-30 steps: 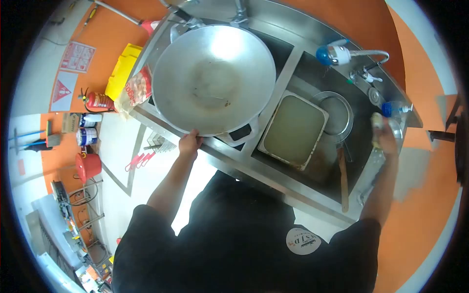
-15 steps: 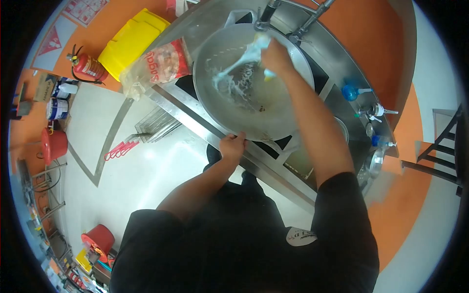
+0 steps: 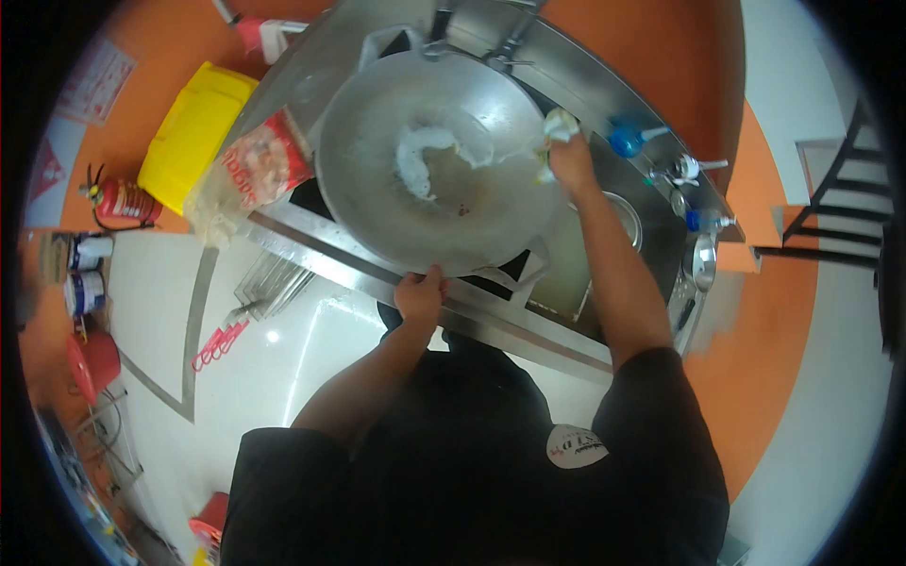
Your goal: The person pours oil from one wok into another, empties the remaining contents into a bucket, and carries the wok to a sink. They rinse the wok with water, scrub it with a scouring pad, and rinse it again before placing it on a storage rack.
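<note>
A large metal wok [image 3: 354,203] lies across the sink counter, with a curved streak of white foam [image 3: 412,160] and small dark specks inside it. My left hand [image 3: 420,294] is closed on the near rim of the wok. At the wok's right rim my right hand [image 3: 572,165] is closed around a pale, foamy sponge [image 3: 561,124], which shows yellowish bits at its edges. Above the far rim is a metal faucet [image 3: 439,38]. My right fingers are partly hidden by the sponge and the hand itself.
Left of the wok lies a red-and-clear plastic bag [image 3: 269,160], with a yellow bin [image 3: 193,132] behind it. On the right ledge stand a blue bottle [image 3: 625,141], other pump bottles and a small metal bowl [image 3: 700,262]. A basin [image 3: 566,259] holds cloudy water.
My right hand has moved with the sponge from inside the wok to its right rim. Foam stays behind in the wok. My left hand keeps its place at the near rim; the view has shifted.
</note>
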Motion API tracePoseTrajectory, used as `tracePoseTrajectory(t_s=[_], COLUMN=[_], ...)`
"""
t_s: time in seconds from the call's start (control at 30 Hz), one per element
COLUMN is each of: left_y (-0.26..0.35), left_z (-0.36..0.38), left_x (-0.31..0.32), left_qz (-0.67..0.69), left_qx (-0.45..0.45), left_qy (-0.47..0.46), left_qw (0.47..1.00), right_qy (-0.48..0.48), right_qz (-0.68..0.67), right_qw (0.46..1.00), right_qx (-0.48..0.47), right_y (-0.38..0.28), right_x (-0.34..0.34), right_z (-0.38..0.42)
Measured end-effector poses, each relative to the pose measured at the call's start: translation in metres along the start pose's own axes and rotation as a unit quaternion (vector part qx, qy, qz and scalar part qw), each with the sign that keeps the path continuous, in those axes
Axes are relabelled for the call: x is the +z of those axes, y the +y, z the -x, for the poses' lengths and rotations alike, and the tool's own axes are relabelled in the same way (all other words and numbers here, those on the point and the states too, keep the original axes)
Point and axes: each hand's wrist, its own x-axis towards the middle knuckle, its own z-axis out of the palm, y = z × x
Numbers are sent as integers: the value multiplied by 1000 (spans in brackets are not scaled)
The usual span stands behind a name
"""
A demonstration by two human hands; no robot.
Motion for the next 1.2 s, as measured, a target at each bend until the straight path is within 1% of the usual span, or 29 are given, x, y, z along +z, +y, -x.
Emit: tracePoseTrajectory(t_s=[0.03,0.1,0.13,0.17,0.2,0.23,0.27,0.3,0.33,0.37,0.4,0.43,0.5,0.57,0.6,0.63,0.7,0.73,0.77,0.83,0.87,0.9,0.93,0.97,1.03,1.07,1.13,1.17,1.2], left_y=[-3,-9,-15,-21,-15,-5,-2,-3,-5,-7,-6,-4,-4,-8,-9,-10,-8,-6,-5,-10,-10,-12,-15,-17,-20,-12,-2,0,1], left_z=[-4,-10,-15,-20,-17,-12,-6,-2,-4,-5,-2,3,4,3,0,-3,-1,1,4,1,-3,-6,-12,-17,-22,-11,0,0,-1], left_x=[-4,-4,-5,-4,-2,0,4,5,2,0,4,8,11,12,10,7,5,7,10,11,8,8,3,-7,-14,-3,10,9,8], left_qz=[-12,-75,-46,-18,-54,-88,-72,-53,-66,-77,-86,-95,-95,-100,-114,-119,-134,-139,-140,-135,-136,-129,-152,-177,-136,-117,-87,-72,-69], left_qx=[2,21,27,31,7,-14,-8,-2,-2,-6,0,10,17,30,31,35,34,28,25,27,28,32,31,28,-2,-6,-22,-34,-39], left_qy=[-10,-10,-13,-21,-19,-9,0,17,4,-4,25,56,60,101,104,107,112,101,90,101,109,133,110,90,54,57,42,24,18], left_qw=[1000,997,999,999,998,996,997,998,998,997,996,994,993,989,988,986,984,985,986,985,984,982,982,980,989,991,995,997,997], right_qy=[-8,40,78,158,231,259,296,315,386,393,484,499,322,125,-20,-28,81,102,101,109,26,65,102,237,150,136,164,132,106], right_qz=[-116,-219,-214,-200,-189,-189,-69,53,152,273,389,389,381,374,483,476,491,489,489,428,490,364,229,-127,-223,-228,-134,-115,-45], right_qw=[990,963,960,939,906,896,921,931,899,867,753,733,801,858,793,793,791,820,822,839,816,881,928,935,925,928,943,961,959], right_qx=[85,153,160,229,299,306,243,177,139,140,217,249,330,330,370,379,356,279,274,317,306,294,277,231,270,262,255,216,261], right_y=[0,61,108,160,197,222,251,279,296,332,331,376,381,446,438,448,473,492,504,498,510,519,525,520,449,400,285,232,226], right_x=[-12,-42,-63,-87,-117,-160,-208,-250,-292,-340,-363,-403,-451,-480,-470,-456,-444,-445,-455,-462,-475,-489,-503,-504,-510,-493,-421,-373,-336], right_z=[23,42,47,53,60,66,75,81,79,75,63,49,32,10,5,7,4,5,6,1,-4,-3,-1,10,14,14,35,50,52])
